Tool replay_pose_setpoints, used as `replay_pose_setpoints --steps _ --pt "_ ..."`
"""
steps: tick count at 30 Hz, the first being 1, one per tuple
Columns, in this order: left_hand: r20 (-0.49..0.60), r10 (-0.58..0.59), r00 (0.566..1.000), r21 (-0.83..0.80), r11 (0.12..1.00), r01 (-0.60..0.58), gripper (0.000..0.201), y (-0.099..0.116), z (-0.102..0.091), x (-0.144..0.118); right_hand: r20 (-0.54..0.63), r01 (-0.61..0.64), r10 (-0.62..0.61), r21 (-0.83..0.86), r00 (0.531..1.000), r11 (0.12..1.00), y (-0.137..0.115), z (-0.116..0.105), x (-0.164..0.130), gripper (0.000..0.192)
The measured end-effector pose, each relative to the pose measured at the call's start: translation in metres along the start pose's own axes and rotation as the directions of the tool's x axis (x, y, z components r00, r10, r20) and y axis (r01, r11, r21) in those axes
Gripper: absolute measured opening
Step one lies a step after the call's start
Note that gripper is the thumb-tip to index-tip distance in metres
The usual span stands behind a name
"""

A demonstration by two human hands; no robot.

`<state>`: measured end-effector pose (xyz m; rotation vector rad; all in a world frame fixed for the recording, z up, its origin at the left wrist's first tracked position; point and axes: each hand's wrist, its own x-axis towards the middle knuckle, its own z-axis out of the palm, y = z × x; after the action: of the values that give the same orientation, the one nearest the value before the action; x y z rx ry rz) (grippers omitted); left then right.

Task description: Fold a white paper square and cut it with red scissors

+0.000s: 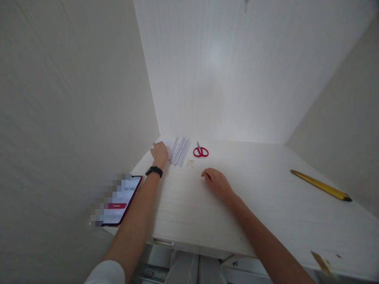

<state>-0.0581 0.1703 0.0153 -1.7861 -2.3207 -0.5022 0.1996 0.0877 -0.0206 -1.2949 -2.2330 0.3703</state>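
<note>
My left hand (160, 153), with a black watch (154, 170) on its wrist, reaches to the far left of the white table. Its fingers are bent but apart, touching or just over a white paper (167, 144) partly hidden by the hand. Just right of it lie several thin pale strips with purple edges (180, 152). My right hand (217, 182) is low over the middle of the table, fingers curled together; what they hold, if anything, is hidden. Red-handled scissors (201, 151) lie beyond it, beside a small heap of cream-coloured bits (191, 162).
A phone (121, 201) with a partly blurred screen lies at the left edge under my left forearm. A long yellow tool with dark tips (321, 185) lies on the right. Pale walls (219, 79) enclose the table (183, 213) at the back and sides.
</note>
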Motion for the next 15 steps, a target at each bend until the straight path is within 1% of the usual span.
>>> replay_pose_setpoints --steps 5,8,12,15 --pt "0.065 0.002 0.998 0.057 0.998 -0.006 0.034 -0.015 0.018 0.019 0.010 -0.005 0.005 -0.044 1.000 0.999 -0.006 -0.006 0.000 0.023" --pt "0.080 0.001 0.997 0.090 0.996 -0.008 0.037 -0.021 0.025 0.027 0.006 -0.005 0.005 -0.046 1.000 0.999 -0.010 -0.009 0.000 0.023" --pt "0.084 0.003 0.996 0.120 0.993 -0.013 0.042 -0.023 0.028 0.033 -0.005 -0.013 0.013 -0.021 1.000 1.000 -0.009 -0.009 0.000 0.023" --pt "0.091 0.006 0.996 0.125 0.992 -0.017 0.041 -0.023 0.027 0.034 -0.018 -0.021 0.021 0.013 1.000 1.000 -0.009 -0.011 0.000 0.021"
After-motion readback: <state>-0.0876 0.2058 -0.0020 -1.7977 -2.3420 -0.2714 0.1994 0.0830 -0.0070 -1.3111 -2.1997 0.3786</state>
